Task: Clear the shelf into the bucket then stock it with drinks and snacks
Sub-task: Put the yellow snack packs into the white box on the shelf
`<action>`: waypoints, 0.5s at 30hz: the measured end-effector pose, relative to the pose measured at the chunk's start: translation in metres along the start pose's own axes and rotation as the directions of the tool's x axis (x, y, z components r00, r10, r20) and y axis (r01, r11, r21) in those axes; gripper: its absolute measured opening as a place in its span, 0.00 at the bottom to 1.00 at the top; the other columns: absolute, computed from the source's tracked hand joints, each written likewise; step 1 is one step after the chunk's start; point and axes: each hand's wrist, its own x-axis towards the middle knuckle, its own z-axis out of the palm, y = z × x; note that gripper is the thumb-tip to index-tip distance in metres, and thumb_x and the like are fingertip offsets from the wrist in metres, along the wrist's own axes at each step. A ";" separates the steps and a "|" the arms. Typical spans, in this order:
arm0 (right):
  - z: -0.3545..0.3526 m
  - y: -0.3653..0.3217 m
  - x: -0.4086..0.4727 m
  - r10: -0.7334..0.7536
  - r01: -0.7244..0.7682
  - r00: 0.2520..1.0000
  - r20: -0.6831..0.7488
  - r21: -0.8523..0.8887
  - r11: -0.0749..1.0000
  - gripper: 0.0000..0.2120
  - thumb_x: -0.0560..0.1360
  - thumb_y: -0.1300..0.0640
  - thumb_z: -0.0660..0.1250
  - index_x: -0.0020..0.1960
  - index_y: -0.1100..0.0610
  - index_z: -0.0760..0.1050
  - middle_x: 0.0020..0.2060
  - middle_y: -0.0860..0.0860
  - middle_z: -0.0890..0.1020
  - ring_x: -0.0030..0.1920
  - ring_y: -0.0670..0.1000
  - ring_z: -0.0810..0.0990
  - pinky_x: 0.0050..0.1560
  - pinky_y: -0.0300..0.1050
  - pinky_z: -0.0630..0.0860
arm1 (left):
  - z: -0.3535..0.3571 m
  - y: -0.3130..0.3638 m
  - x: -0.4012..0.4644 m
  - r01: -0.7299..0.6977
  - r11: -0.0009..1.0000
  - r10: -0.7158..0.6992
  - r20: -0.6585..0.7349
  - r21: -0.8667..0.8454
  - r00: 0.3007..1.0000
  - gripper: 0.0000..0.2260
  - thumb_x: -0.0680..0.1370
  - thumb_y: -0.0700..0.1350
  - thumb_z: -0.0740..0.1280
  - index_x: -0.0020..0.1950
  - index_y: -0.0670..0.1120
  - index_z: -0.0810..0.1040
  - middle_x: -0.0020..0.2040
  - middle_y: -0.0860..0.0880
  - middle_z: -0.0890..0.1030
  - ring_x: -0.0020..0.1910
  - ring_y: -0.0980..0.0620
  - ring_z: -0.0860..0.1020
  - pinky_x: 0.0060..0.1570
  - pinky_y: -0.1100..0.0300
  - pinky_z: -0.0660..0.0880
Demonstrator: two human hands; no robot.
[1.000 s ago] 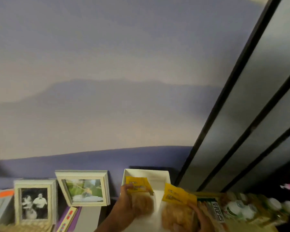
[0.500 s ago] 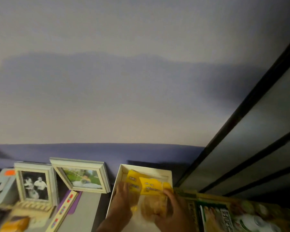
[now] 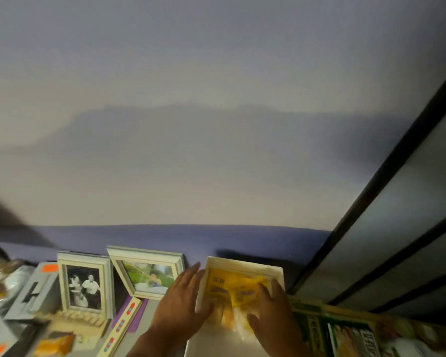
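Observation:
Two clear snack bags with yellow header cards [image 3: 232, 292] lie inside a white open-topped box [image 3: 245, 266] at the bottom middle. My left hand [image 3: 183, 300] rests flat along the box's left wall, fingers straight, thumb near the bags. On the right-hand bag lies my right hand [image 3: 273, 315], pressing it down with spread fingers. Neither hand grips anything. The lower part of the box is cut off by the frame edge.
Two white picture frames [image 3: 85, 287] [image 3: 147, 274] stand left of the box against a purple wall. A green snack box [image 3: 345, 336] lies at the right. Grey boxes with orange stickers [image 3: 36, 289], a yellow packet [image 3: 54, 343] and a patterned strip [image 3: 121, 323] lie at the left.
Both hands put the two yellow-topped bags into the white box and let go. My left hand has slid out to the box's left wall; the right one now lies flat on the bags.

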 end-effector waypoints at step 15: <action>-0.070 -0.041 -0.144 -0.066 0.091 0.920 -0.387 0.048 0.995 0.38 0.75 0.32 0.61 0.80 0.44 0.54 0.80 0.40 0.52 0.79 0.44 0.51 0.75 0.43 0.54 | -0.135 -0.021 -0.103 -0.085 0.992 0.081 -0.054 -0.089 0.995 0.35 0.75 0.72 0.53 0.79 0.61 0.54 0.79 0.62 0.53 0.78 0.57 0.55 0.75 0.54 0.60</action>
